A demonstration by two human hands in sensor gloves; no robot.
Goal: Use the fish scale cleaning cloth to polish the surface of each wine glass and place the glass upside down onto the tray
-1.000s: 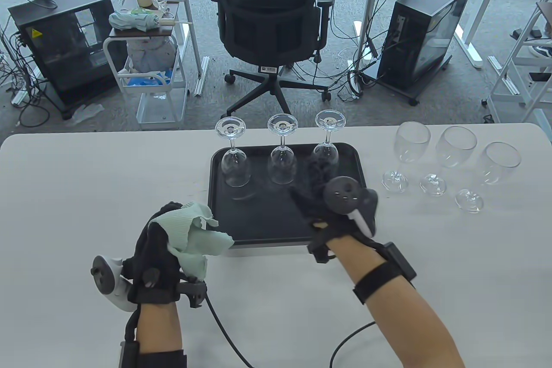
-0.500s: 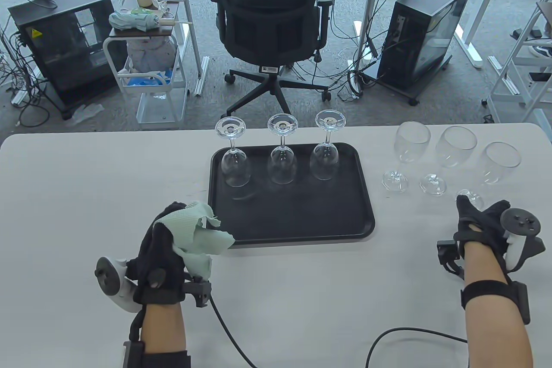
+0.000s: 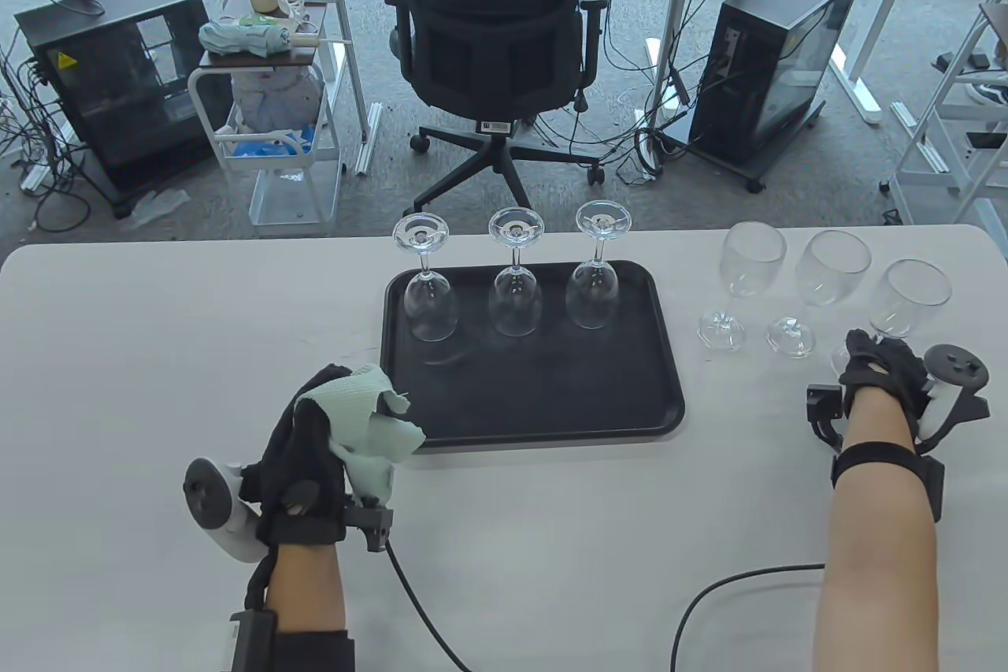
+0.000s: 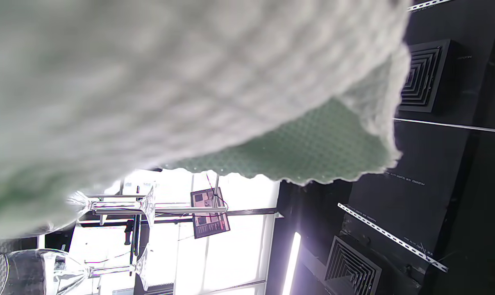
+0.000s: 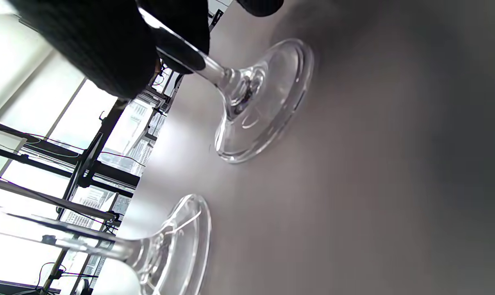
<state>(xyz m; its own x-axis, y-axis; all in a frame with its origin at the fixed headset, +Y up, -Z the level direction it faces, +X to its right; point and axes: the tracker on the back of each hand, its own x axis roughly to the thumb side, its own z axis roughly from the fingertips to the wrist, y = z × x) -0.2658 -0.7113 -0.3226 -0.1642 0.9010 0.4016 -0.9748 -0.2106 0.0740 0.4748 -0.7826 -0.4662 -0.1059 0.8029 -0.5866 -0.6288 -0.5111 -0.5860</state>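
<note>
the right hand [image 3: 886, 369] is closing its grip around the stem of the rightmost upright wine glass [image 3: 913, 298], whose foot is resting on the desk [image 3: 157, 325]; in the right wrist view, gloved fingers [image 5: 108, 53] are pinching that stem. the left hand [image 3: 303, 439] is clutching the green cleaning cloth [image 3: 366, 420] just beside the black tray [image 3: 669, 388]. three glasses [image 3: 512, 294] are standing upside down on the tray, and two more upright glasses [image 3: 748, 262] are waiting to its right.
</note>
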